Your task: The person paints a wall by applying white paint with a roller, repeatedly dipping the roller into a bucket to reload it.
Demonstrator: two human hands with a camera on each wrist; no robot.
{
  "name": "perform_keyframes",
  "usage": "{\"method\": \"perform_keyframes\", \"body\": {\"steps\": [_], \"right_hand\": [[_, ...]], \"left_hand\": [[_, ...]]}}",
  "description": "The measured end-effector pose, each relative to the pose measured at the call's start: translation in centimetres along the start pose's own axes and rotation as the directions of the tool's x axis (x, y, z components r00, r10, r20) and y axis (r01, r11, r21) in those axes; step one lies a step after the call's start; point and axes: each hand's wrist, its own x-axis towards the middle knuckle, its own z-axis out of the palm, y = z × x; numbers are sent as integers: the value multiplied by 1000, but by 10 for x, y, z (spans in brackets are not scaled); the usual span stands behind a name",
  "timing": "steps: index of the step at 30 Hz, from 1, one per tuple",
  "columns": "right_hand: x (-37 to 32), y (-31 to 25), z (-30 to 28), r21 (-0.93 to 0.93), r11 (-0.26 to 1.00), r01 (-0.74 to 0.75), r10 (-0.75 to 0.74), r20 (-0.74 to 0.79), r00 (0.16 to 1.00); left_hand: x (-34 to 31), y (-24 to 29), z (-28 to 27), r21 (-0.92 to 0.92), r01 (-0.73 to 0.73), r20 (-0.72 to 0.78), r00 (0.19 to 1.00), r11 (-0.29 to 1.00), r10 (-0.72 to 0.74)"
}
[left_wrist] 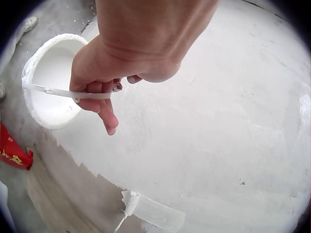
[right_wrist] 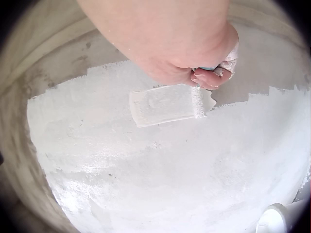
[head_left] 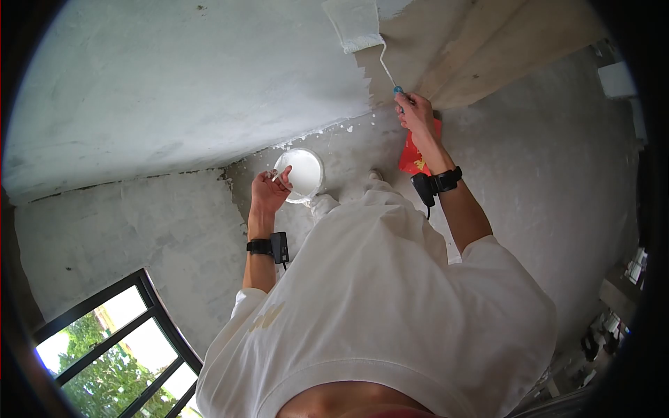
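My right hand [head_left: 412,110] grips the blue handle of a paint roller [head_left: 357,24]; its white sleeve [right_wrist: 165,104] lies against the wall at the edge of the fresh white paint [head_left: 174,83]. My left hand [head_left: 270,188] holds a white paint bucket [head_left: 301,174] by its thin handle [left_wrist: 68,92], fingers curled round the strap. The bucket [left_wrist: 51,82] hangs below the hand, white paint inside. In the left wrist view the roller [left_wrist: 153,211] shows low against the wall.
Unpainted beige wall [head_left: 488,42] lies right of the painted area. A red bag [head_left: 418,157] sits on the grey concrete floor [head_left: 557,195] near my feet. A black-framed window [head_left: 118,341] is at lower left. Clutter lines the right edge [head_left: 620,306].
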Motion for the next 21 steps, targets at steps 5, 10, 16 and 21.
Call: {"method": "perform_keyframes", "body": {"steps": [5,10,16,21], "right_hand": [[1,1,0,-2,1000,-6,6,-2,1000],[5,3,-3,-4,1000,-10,10,2,1000],[5,6,-2,10,1000,-12,12,8,1000],[7,8,-3,3,1000,-5,5,12,1000]], "left_hand": [[-2,-2,4,9,-4,-14,1000,1000,4],[-4,-4,8,16,-24,-26,999,1000,24],[-5,-3,8,-1,-38,-22,999,999,38],[-6,-3,10,-21,-45,-11,999,999,44]]}}
